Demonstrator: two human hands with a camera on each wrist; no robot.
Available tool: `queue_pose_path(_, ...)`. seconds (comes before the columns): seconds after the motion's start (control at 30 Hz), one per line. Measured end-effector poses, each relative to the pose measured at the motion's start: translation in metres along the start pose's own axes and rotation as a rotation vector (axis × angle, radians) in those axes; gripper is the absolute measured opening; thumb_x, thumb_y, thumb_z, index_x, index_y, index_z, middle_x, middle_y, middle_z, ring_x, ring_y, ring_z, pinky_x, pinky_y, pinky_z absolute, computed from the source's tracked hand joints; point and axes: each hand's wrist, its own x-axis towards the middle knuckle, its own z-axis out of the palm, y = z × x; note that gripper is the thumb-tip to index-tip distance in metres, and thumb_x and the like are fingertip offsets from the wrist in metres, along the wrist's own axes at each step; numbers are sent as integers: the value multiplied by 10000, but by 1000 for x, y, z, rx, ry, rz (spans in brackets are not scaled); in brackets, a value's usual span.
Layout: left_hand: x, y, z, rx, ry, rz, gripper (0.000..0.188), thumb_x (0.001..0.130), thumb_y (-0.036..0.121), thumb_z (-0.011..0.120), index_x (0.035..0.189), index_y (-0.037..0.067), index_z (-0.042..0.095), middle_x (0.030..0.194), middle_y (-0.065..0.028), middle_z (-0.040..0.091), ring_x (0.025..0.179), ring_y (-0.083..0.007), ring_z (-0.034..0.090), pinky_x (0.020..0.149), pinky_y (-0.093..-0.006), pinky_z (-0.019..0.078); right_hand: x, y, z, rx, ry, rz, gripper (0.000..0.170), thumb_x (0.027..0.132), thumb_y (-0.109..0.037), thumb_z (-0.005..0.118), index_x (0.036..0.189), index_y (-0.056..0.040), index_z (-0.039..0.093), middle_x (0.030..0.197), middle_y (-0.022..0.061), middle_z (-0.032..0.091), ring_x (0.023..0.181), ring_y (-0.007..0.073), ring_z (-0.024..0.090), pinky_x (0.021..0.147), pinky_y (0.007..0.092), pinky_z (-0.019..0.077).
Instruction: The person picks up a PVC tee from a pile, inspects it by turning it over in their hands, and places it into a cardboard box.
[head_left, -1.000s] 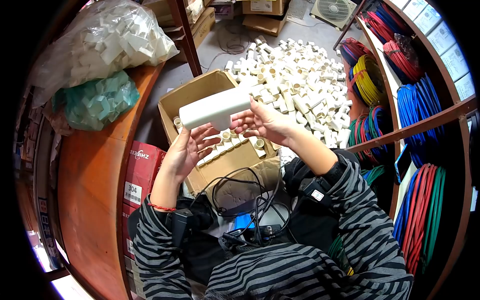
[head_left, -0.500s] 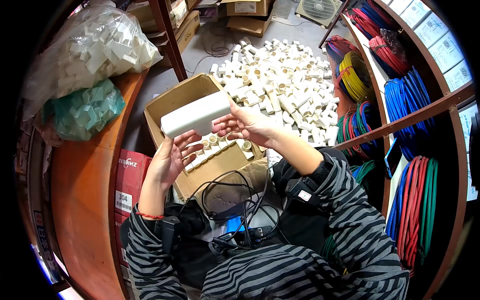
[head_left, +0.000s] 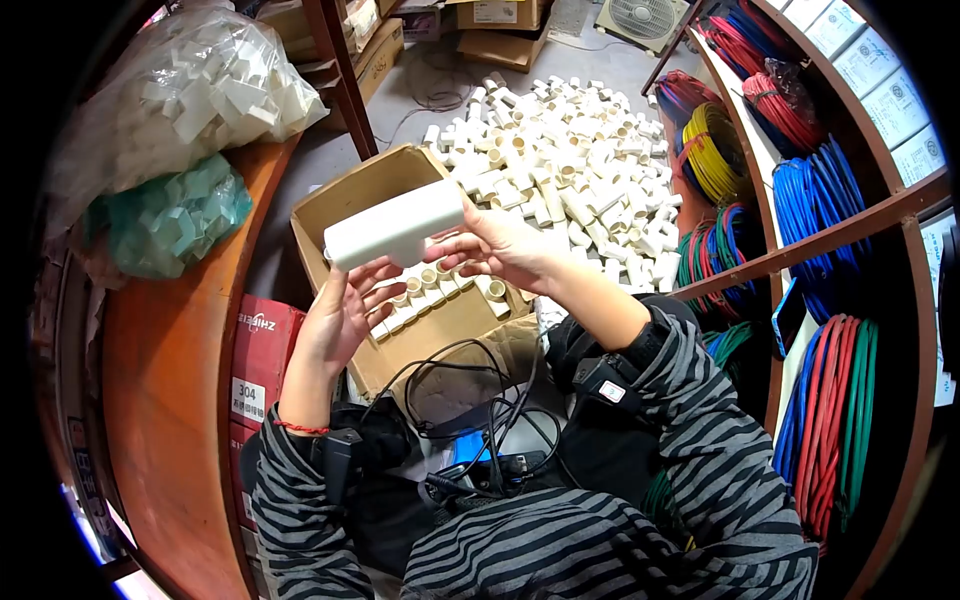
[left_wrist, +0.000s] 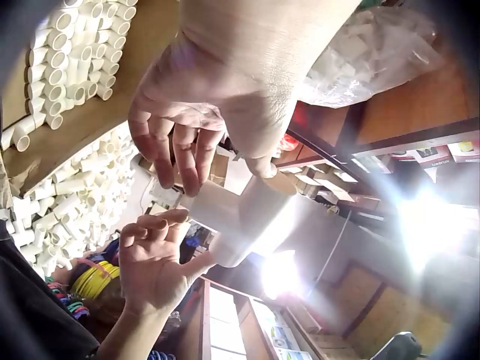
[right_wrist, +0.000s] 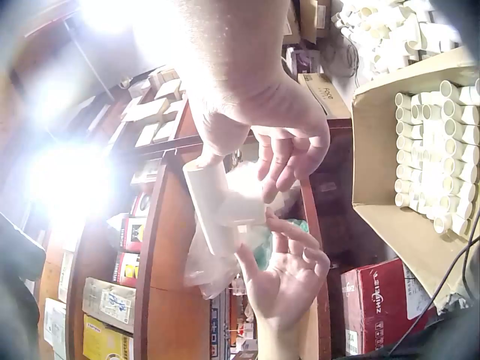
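A white T-shaped pipe fitting [head_left: 390, 222] is held up between both hands, above the open carton, its long part slightly tilted. The left hand [head_left: 335, 315] has its thumb at the near left end, with the fingers loosely bent below. At the other end is the thumb of the right hand [head_left: 505, 250], its bent fingers near the short branch. In the left wrist view, the left thumb touches one rim of the fitting [left_wrist: 262, 217]. The right wrist view shows the right thumb on the opposite end of the fitting [right_wrist: 210, 206].
The carton [head_left: 365, 180] holds rows of white fittings. Behind it, a large pile of fittings [head_left: 570, 170] covers the floor. Bagged fittings [head_left: 215, 85] lie on the left bench [head_left: 165, 380]; shelves with coiled tubing [head_left: 815, 230] stand right. Black cables [head_left: 500, 400] cross the lap.
The head view has shifted, so hands, fitting and surroundings sit further left in it. The fitting tilts slightly more than a second ago. Both hands keep their hold on it.
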Motion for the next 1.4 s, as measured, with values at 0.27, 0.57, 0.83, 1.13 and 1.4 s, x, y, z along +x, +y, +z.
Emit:
queue_pose_path(0.27,-2,2,5,10,38,-11,585,824,503,263,1117,19,412,1053,-71,491,948,-165,488,773,-265,387,2,2,0,24,29,4,574,749,-557,414,966,-31,491,836,50,571,689,64,505,639,202,405)
queue_pose_path(0.57,-1,1,4,3,30,-10,574,834,489,246,1128,21,401,1071,-73,480,957,-161,482,778,-266,386,3,-1,0,-25,-8,65,596,790,-539,298,1007,-9,465,901,72,548,779,110,506,713,239,418)
queue_pose_path(0.83,1,-1,2,-2,7,-17,594,822,512,260,1129,22,400,1071,-65,477,960,-159,479,783,-265,382,2,-1,0,-20,6,62,580,791,-531,322,1000,-12,472,888,64,552,757,92,509,688,222,427)
queue_pose_path(1.13,1,-2,3,2,20,-19,617,814,526,261,1138,18,390,1074,-67,472,967,-166,472,799,-287,371,1,-2,0,-17,9,65,558,798,-513,333,999,-12,474,885,61,553,759,86,514,677,198,433)
queue_pose_path(1.4,0,-1,3,17,20,-28,621,806,533,282,1144,23,385,1089,-80,465,973,-166,467,809,-287,366,1,0,0,-7,23,38,568,763,-554,378,940,-36,530,851,43,571,729,81,520,647,200,406)
